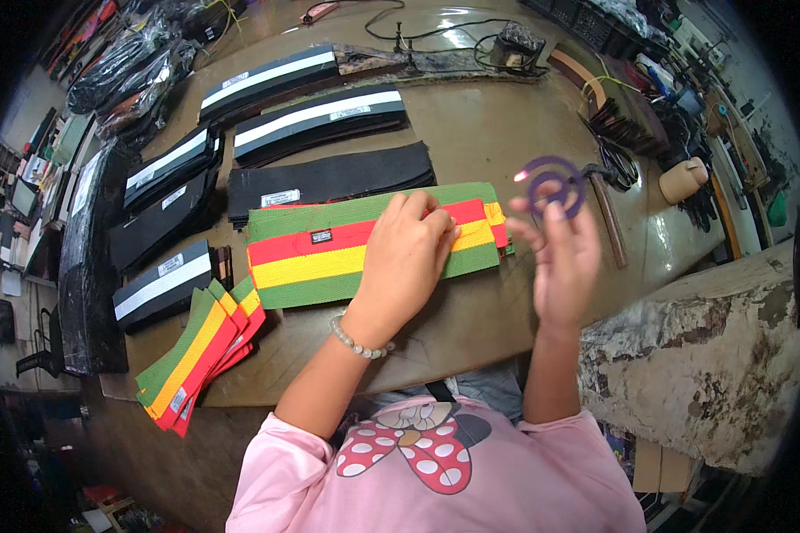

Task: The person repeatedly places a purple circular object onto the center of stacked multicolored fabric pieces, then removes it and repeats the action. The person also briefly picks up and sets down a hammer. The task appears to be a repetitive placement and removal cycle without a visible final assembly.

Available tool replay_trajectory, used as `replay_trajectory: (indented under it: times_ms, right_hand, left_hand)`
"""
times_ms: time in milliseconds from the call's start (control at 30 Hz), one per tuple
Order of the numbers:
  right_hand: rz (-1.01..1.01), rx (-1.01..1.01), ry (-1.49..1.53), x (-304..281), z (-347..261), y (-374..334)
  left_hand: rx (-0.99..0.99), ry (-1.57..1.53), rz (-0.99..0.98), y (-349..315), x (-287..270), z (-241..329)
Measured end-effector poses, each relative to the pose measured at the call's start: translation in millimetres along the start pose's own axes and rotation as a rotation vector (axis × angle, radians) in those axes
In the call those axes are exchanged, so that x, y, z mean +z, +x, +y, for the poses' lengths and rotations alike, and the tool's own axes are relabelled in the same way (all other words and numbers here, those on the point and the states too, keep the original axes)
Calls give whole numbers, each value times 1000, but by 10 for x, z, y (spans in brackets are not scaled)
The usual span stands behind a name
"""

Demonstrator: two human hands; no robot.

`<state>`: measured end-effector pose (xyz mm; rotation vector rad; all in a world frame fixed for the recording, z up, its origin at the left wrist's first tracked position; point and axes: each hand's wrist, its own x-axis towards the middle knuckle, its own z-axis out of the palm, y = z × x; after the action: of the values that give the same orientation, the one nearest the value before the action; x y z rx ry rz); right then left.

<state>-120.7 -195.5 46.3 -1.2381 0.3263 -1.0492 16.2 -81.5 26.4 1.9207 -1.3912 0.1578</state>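
Observation:
A stack of green, red and yellow striped webbing strips (320, 265) lies across the table in front of me, a small dark label on its red band. My left hand (409, 249) rests on the strips, fingers curled and pressed together near their right part; whatever the fingertips pinch is hidden. Raised just past the right end, my right hand (562, 253) grips a purple ring-shaped tool (557, 188). Motion blurs this tool, so its exact kind is unclear. A fanned bundle of similar striped strips (191, 355) hangs over the table's near left edge.
Black strip stacks (329, 178), some with a white stripe, lie behind and to the left. A hammer (608, 218) and black scissors (620, 164) are at the right, near a beige cone (683, 181). A worn, stained block (693, 373) stands at the lower right.

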Motion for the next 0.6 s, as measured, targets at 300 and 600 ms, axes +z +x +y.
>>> replay_trajectory:
  times_ms: [300, 600]
  right_hand:
    - [-114, 38, -292, 114, 450, -162]
    - [-77, -148, -497, 186, 397, -182]
  left_hand:
    - [-204, -126, 94, -125, -128, -108]
    - [-226, -151, 128, -179, 4, 23]
